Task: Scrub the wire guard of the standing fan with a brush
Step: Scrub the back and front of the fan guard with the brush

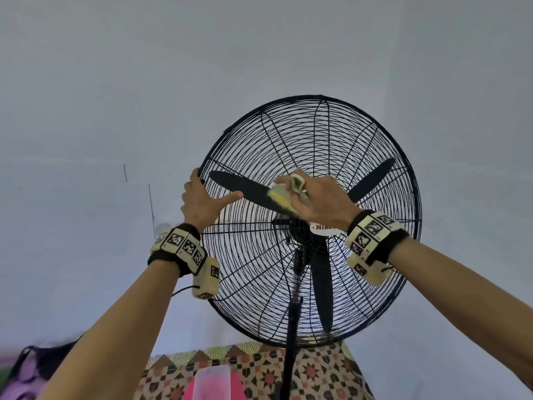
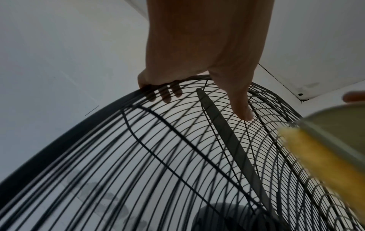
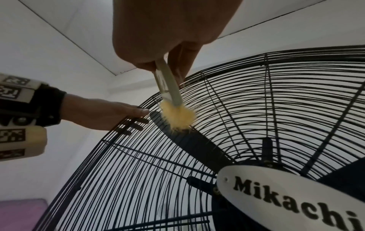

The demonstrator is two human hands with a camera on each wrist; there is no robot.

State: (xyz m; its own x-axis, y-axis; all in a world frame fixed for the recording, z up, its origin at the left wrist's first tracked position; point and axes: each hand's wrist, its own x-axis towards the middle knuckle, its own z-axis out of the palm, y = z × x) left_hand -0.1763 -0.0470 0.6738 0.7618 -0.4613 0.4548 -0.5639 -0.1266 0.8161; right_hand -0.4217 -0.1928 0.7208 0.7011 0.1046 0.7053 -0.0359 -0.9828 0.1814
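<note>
A black standing fan with a round wire guard [image 1: 360,145] [image 2: 158,156] [image 3: 276,96] faces me, three dark blades behind the wires. My left hand [image 1: 202,197] [image 2: 177,78] [image 3: 102,114] grips the guard's upper left rim, fingers curled over it, thumb [image 2: 242,109] pressed on the front wires. My right hand [image 1: 320,197] [image 3: 162,39] holds a cream-handled brush [image 1: 284,194] [image 3: 168,84] [image 2: 326,148]. Its yellow bristles [image 3: 177,117] press on the front wires left of the hub, over a blade.
A white hub badge [image 3: 286,195] reads Mikachi. The black pole [image 1: 291,342] runs down to a patterned cloth [image 1: 317,370] with a pink and white item [image 1: 212,382]. Pale walls stand behind. A purple thing [image 3: 21,214] lies low left.
</note>
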